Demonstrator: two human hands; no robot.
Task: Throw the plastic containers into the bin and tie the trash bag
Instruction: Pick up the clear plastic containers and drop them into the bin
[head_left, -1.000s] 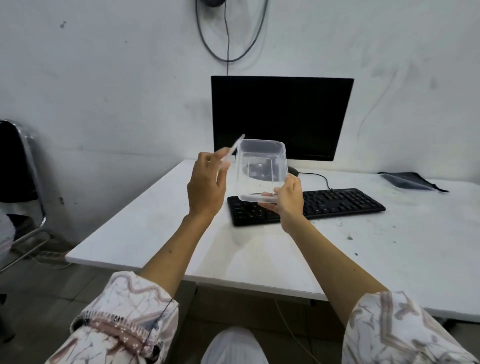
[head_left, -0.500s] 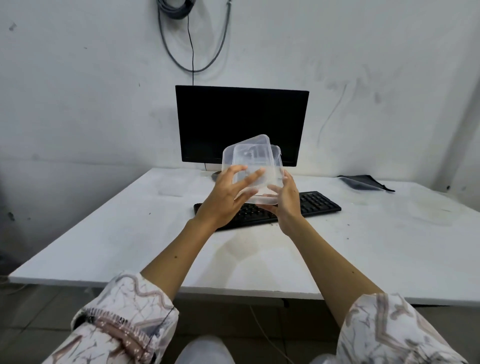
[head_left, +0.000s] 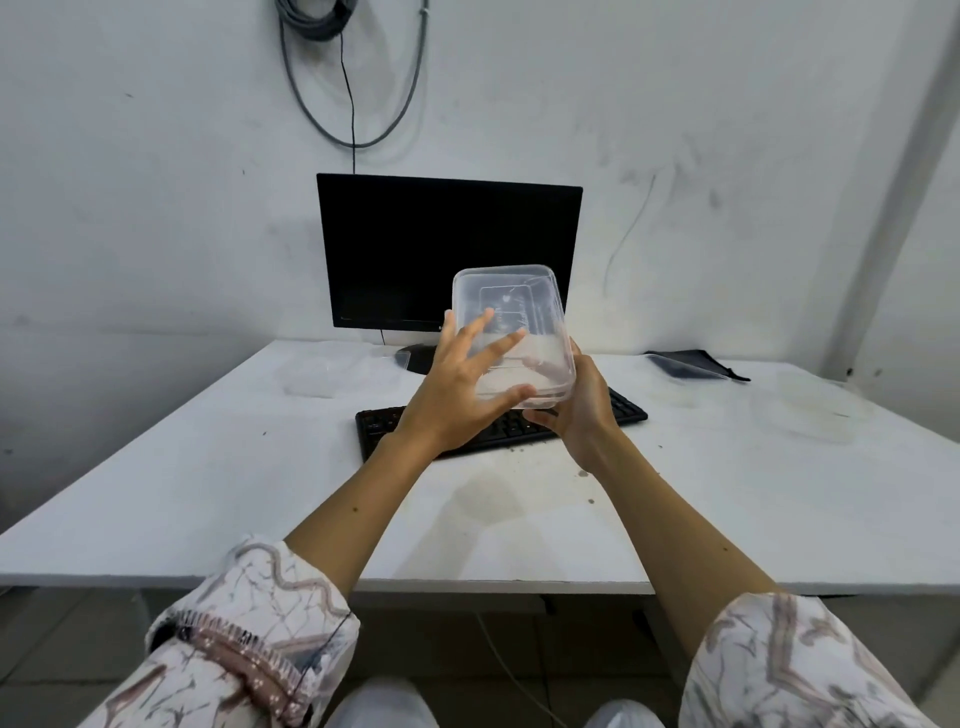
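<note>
Left of the black flat keyboard (head_left: 498, 423), a faint clear plastic container (head_left: 311, 375) lies on the white surface (head_left: 208, 467). Above the keyboard, the left hand (head_left: 457, 395) presses straight, spread fingers (head_left: 480, 332) on the lid of a clear rectangular plastic container (head_left: 511, 332) — the right hand (head_left: 576, 410) cups its lower corner, fingers curled round it. Best to press the lid's edges evenly until seated, gripping firmly. No bin shows — another clear tub (head_left: 815, 410) sits right of the keyboard.
</note>
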